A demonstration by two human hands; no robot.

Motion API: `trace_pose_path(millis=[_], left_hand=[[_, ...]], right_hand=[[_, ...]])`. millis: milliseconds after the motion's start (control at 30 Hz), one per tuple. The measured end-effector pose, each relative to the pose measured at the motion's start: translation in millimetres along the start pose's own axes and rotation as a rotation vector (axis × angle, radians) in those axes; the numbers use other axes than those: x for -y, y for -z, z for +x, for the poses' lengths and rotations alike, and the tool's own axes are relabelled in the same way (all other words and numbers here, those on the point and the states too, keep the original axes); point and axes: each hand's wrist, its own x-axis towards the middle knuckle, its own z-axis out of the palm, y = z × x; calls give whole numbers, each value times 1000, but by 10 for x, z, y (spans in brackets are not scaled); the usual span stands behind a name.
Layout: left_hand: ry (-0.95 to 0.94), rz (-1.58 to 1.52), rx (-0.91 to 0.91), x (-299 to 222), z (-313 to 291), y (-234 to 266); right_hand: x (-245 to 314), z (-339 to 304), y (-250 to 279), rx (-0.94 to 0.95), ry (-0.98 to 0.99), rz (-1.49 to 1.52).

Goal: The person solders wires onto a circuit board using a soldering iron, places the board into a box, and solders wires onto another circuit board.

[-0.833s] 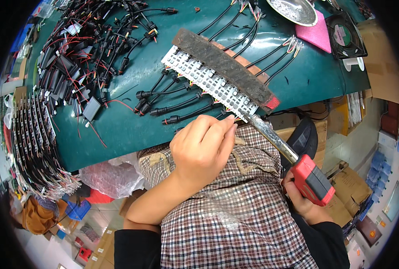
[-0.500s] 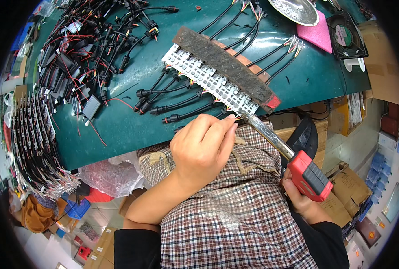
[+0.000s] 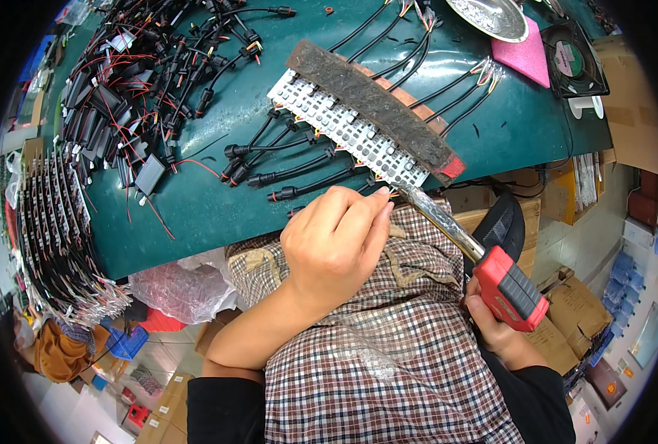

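Observation:
My left hand [image 3: 336, 240] is closed in a pinch at the near right end of a white circuit board strip [image 3: 349, 132], on the thin wires of a black cable [image 3: 360, 185]. My right hand [image 3: 491, 322] is wrapped round the red and black pistol grip of a soldering gun [image 3: 512, 287]. Its metal barrel reaches up to the same end of the strip, beside my left fingertips. The exact tip contact is too small to make out. Several black connector cables [image 3: 288, 194] hang off the strip's near side. A dark, worn bar [image 3: 377, 111] lies along its far side.
Tangled black cables and modules [image 3: 122, 103] cover the table's left. Wired strips [image 3: 55, 229] hang over its left edge. A metal dish [image 3: 491, 18] sits on a pink sponge [image 3: 521, 59], near a black fan [image 3: 571, 63]. Cable bundles [image 3: 426, 22] lie behind the bar.
Almost nothing differs. The bar and the strip's right end have shifted very slightly right. Both hands keep their places and grips.

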Motion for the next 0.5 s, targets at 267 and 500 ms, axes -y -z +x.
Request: trace_pose_path(millis=[267, 500], left_hand=[[-42, -6, 14, 23, 11, 17], [-42, -7, 11, 21, 7, 12]], right_hand=[[-27, -52, 65, 31, 14, -12], [9, -50, 67, 35, -30, -28]])
